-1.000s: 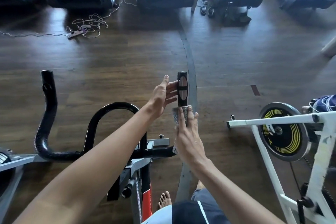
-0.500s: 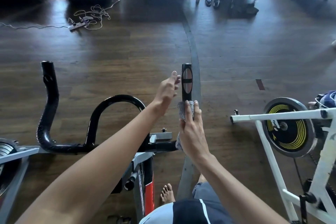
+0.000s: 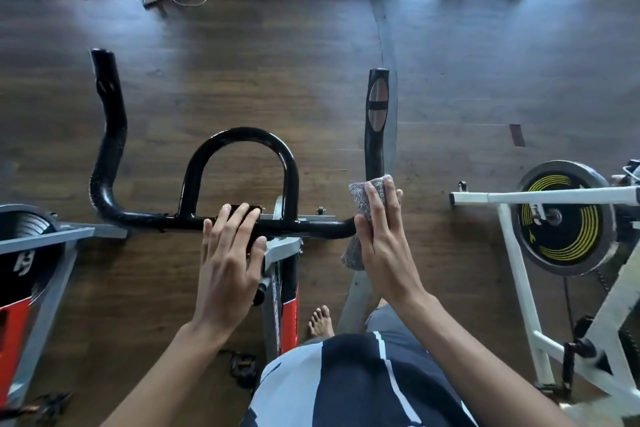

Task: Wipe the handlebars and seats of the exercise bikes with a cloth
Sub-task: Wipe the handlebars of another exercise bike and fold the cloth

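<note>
The right hand (image 3: 381, 243) lay flat and open, pressing the grey cloth (image 3: 360, 198) on the right bend of the black handlebar (image 3: 115, 128), and the left hand (image 3: 228, 260) rested open on its middle. Probably the cloth should wrap the tube and slide with steady pressure.

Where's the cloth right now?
Head view, right of centre: the grey cloth sits under the right hand, pressed against the black handlebar at its right bend, below the upright grip.
</note>
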The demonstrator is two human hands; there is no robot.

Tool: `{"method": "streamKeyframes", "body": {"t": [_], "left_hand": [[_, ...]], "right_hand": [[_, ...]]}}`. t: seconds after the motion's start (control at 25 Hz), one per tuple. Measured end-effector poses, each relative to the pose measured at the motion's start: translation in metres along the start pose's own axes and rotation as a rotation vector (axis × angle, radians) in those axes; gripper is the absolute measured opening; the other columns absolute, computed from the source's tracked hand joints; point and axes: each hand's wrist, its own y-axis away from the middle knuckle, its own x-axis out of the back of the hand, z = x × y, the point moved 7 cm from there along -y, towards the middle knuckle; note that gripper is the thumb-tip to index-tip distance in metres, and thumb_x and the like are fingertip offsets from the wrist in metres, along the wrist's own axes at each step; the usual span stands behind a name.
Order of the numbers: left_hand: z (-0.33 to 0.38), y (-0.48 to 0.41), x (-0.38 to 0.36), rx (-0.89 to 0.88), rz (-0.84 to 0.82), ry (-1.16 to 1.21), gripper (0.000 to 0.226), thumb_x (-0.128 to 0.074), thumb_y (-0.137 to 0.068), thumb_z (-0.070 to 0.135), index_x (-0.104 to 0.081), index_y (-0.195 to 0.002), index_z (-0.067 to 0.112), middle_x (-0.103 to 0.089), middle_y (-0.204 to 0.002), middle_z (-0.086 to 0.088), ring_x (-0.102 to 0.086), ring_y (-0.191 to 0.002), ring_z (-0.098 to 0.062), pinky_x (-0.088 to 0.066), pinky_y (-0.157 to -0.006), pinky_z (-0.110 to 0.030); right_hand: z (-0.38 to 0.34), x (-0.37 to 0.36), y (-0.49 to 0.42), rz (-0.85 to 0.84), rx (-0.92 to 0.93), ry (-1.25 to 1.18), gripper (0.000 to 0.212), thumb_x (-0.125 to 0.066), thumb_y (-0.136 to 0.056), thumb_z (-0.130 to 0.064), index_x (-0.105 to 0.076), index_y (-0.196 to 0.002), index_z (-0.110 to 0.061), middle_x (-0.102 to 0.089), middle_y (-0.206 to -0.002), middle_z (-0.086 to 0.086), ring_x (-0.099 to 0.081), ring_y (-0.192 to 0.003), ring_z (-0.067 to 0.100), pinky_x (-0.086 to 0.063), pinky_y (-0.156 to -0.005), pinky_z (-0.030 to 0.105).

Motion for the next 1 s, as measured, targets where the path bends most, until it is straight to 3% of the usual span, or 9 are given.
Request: {"method": "streamKeyframes", "body": {"t": [0.24,0.4,0.56,0.76,1.0], "left_hand": [[0.003,-0.001,-0.006,-0.029,0.080,-0.018,0.046,-0.041,-0.099,0.026,-0.049,-0.142,0.011,-0.046,-0.148,-0.005,-0.024,-0.149,-0.020,-0.004,-0.125,-0.038],[0.001,0.000,-0.007,-0.028,0.094,-0.003,0.046,-0.042,-0.099,0.024,-0.049,-0.142,0.011,-0.046,-0.147,-0.004,-0.024,-0.149,-0.020,-0.004,-0.125,-0.039],[0.001,0.000,-0.007,-0.026,0.101,0.012,0.044,-0.043,-0.101,0.024,-0.049,-0.142,0.011,-0.046,-0.148,-0.005,-0.023,-0.149,-0.020,-0.004,-0.125,-0.038],[-0.002,0.001,-0.006,-0.045,0.113,0.013,0.044,-0.046,-0.100,0.020,-0.048,-0.143,0.013,-0.046,-0.149,-0.003,-0.023,-0.149,-0.019,-0.008,-0.124,-0.041],[-0.002,0.002,-0.007,-0.057,0.151,0.031,0.045,-0.048,-0.097,0.010,-0.049,-0.142,0.011,-0.047,-0.147,-0.005,-0.025,-0.149,-0.020,-0.010,-0.124,-0.044]], "right_hand": [[-0.015,-0.021,0.033,0.058,0.254,0.300,0.054,-0.035,-0.107,-0.025,-0.024,-0.156,-0.006,-0.007,-0.166,0.015,0.004,-0.153,0.040,-0.010,-0.125,0.046],[-0.031,-0.035,0.035,0.087,0.350,0.477,0.055,-0.047,-0.104,-0.022,-0.031,-0.155,-0.009,-0.021,-0.164,0.012,-0.008,-0.153,0.038,-0.015,-0.124,0.052],[-0.060,-0.061,0.029,0.123,0.445,0.569,0.056,-0.056,-0.102,-0.021,-0.036,-0.153,-0.012,-0.030,-0.161,0.010,-0.021,-0.151,0.030,-0.016,-0.125,0.044],[-0.052,-0.050,0.026,0.079,0.508,0.617,0.073,-0.058,-0.088,0.002,-0.032,-0.155,-0.013,-0.028,-0.162,0.008,-0.020,-0.152,0.025,-0.016,-0.125,0.042],[-0.034,-0.028,0.028,0.059,0.482,0.571,0.075,-0.062,-0.088,0.008,-0.035,-0.154,-0.014,-0.027,-0.163,0.006,-0.017,-0.153,0.029,-0.009,-0.125,0.044]]}}
